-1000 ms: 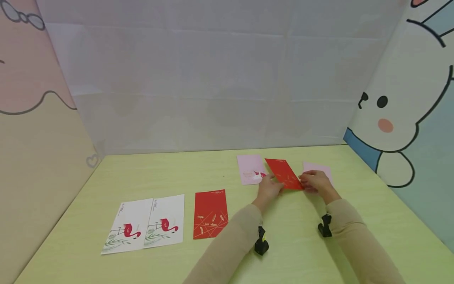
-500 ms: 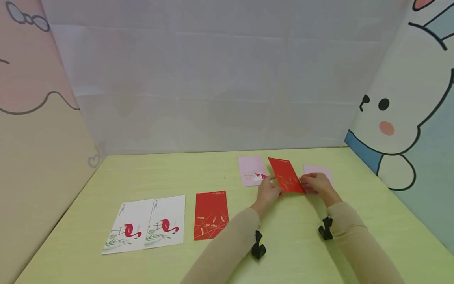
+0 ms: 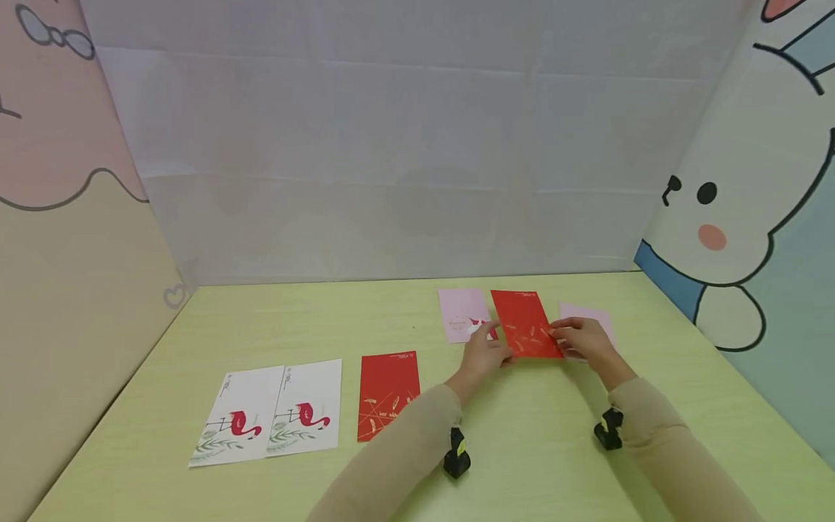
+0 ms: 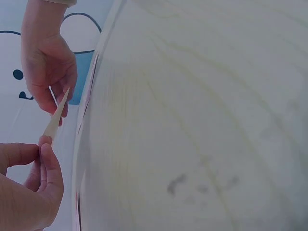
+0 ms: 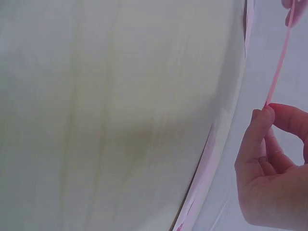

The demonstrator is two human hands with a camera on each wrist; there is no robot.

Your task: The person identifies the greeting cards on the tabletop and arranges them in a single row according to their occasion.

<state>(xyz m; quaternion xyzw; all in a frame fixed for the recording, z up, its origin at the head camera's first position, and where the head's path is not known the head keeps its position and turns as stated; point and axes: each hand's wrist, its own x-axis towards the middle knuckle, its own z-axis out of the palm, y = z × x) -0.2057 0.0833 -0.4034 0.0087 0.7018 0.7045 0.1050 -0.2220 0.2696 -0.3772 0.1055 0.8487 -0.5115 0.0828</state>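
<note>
Between my two hands, a red card (image 3: pixel 525 325) with light feather drawings is held up off the table, tilted. My left hand (image 3: pixel 481 357) pinches it at the lower left corner, thumb and fingers meeting there in the left wrist view. On the right edge, my right hand (image 3: pixel 586 342) pinches it between thumb and index finger. From the right wrist, the card (image 5: pixel 280 65) appears edge-on as a thin pink strip. A pink card (image 3: pixel 459 313) lies just left of it, and another pink card (image 3: pixel 583 313) is partly hidden behind my right hand.
A second red card (image 3: pixel 389 380) lies left of my left forearm, which covers its lower right corner. Further left, two white flamingo cards (image 3: pixel 241 406) lie side by side. The pale yellow-green table (image 3: pixel 313 326) ends at a white backdrop (image 3: pixel 391 181), with cartoon panels on both sides.
The held red card has turned to face the head camera more squarely. My left hand has shifted slightly left, and my right hand keeps its pinch on the right edge.
</note>
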